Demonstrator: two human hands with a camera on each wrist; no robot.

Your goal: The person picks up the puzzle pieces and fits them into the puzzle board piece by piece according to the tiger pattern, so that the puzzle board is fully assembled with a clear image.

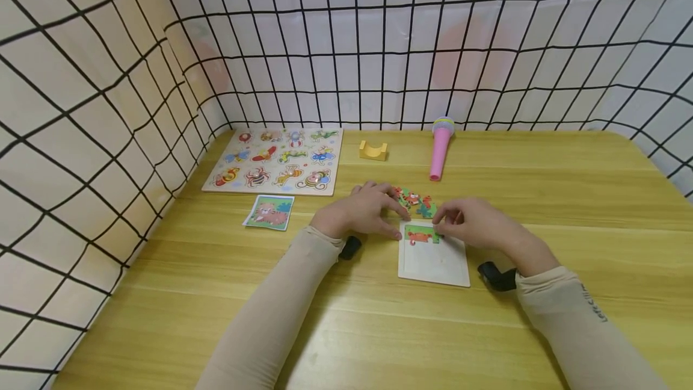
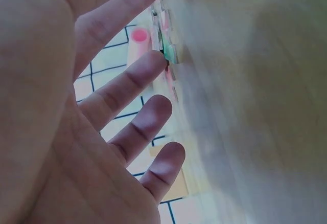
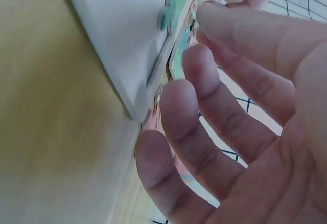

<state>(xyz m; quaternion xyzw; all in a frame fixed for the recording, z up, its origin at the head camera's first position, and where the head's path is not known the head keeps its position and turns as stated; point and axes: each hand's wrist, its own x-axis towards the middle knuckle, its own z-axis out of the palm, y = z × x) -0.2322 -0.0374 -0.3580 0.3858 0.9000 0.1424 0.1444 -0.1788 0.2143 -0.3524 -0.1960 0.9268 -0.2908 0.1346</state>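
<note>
A white puzzle tray (image 1: 433, 263) lies in front of me, with joined jigsaw pieces (image 1: 419, 235) showing an orange animal on green along its top edge. Loose jigsaw pieces (image 1: 414, 200) are heaped just beyond it. My left hand (image 1: 370, 209) has its fingers spread, thumb at the tray's left edge and index finger near the loose pieces; the left wrist view shows nothing in its palm. At the tray's upper right is my right hand (image 1: 471, 224), thumb and index tips close together beside the joined pieces. In the right wrist view its other fingers (image 3: 179, 101) are loosely bent, and no piece shows between them.
A picture card (image 1: 269, 212) and a wooden insect peg puzzle (image 1: 276, 161) lie to the left. Farther back are a small yellow notched block (image 1: 373, 150) and a pink toy microphone (image 1: 441, 149). Black wire grid (image 1: 368, 56) borders the table's back and sides.
</note>
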